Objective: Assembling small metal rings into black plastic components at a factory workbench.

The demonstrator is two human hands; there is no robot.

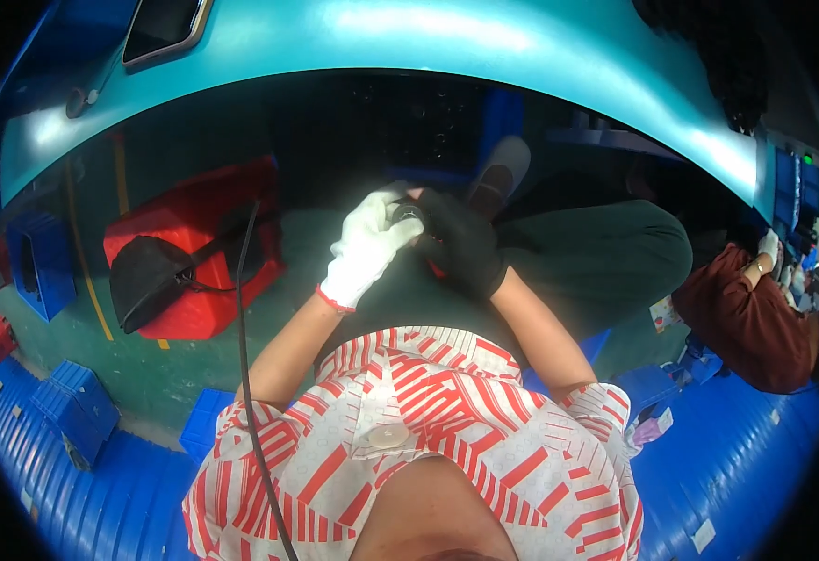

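Note:
My left hand (367,245), in a white glove with a red cuff edge, is closed in front of my body. Its thumb and fingers curl round a small dark round thing (408,215), too small and dark to name more exactly. From the other side my right hand (464,245), in a black glove, meets it. The right fingers bend in against the same spot, partly hidden against the dark background. A bare fingertip shows pale where the hands meet. Both hands are above my lap, below the near edge of the turquoise table (381,42).
A phone (166,30) lies on the table's left part. At left, a black bag-like item (152,280) rests on a red stool (208,313). A dark cable (244,346) hangs past my left arm. Blue crates (75,407) stand behind; another person (746,318) sits at right.

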